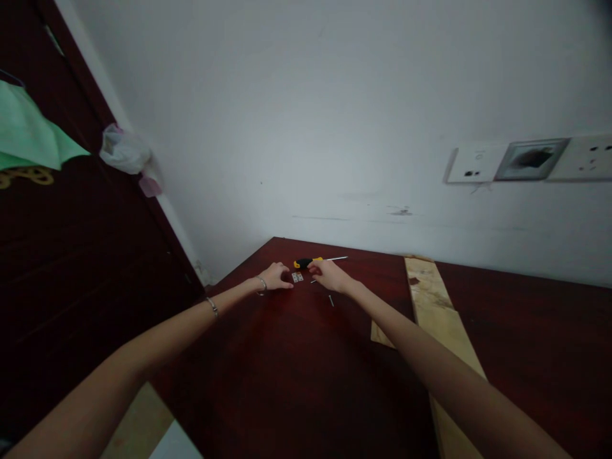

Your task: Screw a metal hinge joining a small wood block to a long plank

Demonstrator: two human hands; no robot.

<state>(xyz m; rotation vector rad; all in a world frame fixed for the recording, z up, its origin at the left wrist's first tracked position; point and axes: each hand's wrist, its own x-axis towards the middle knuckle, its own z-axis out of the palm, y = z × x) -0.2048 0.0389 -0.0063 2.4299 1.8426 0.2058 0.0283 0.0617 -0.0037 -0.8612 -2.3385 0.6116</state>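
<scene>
Both my arms reach to the far end of a dark red wooden table (296, 357). A small silver hinge (297, 277) lies between my hands. My left hand (275, 277) rests just left of the hinge, fingers curled and pointing at it. My right hand (329, 275) sits just right of the hinge, fingers bent near its edge. A screwdriver (315, 260) with a black and yellow handle lies just behind the hands. A loose screw (331, 299) lies on the table by my right wrist. Whether either hand pinches anything is too small to see.
A long pale wooden plank (437, 312) lies on the table to the right. White wall sockets (526, 159) are on the wall behind. A dark door (71, 242) with a green cloth (29, 134) and a plastic bag (125, 150) stands at the left.
</scene>
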